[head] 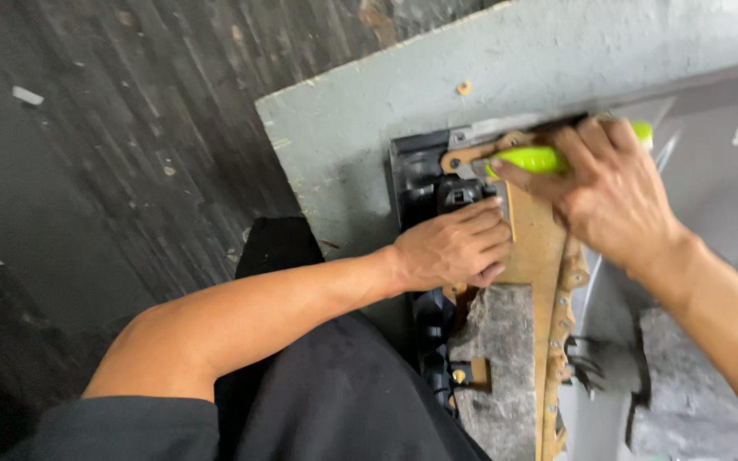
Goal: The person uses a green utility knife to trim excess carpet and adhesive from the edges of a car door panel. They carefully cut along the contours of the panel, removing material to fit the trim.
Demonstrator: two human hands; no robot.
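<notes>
From the head view, we see our right hand (612,183) at about one o'clock, fingers curled shut around a lime-green tool handle (533,159). The handle lies nearly level and points toward nine o'clock, its working end meeting the top of a tan fibreboard strip (538,256); the tip itself is hidden behind a small metal piece, so we cannot tell what kind of tool it is.

Our left hand (454,248), near the centre, rests palm down with fingers loosely bent, pressing on the black plastic trim piece (427,183) and touching the left edge of the tan strip. It grips nothing; we judge that it is there to steady the part against the push of the tool.

The strip runs from twelve toward six o'clock, with a row of small fasteners along its right edge, and grey felt padding (497,367) lies beside it. All of this belongs to a large grey panel (711,179) that fills the three o'clock side (seemingly an interior door panel laid face down).

The panel lies on a pale green board (343,137) that serves as the worktop, its paint chipped at the edge. Beyond it, from nine to eleven o'clock, is a dark wood-grain floor (113,154) strewn with small scraps. Our dark clothing fills the six o'clock edge.
</notes>
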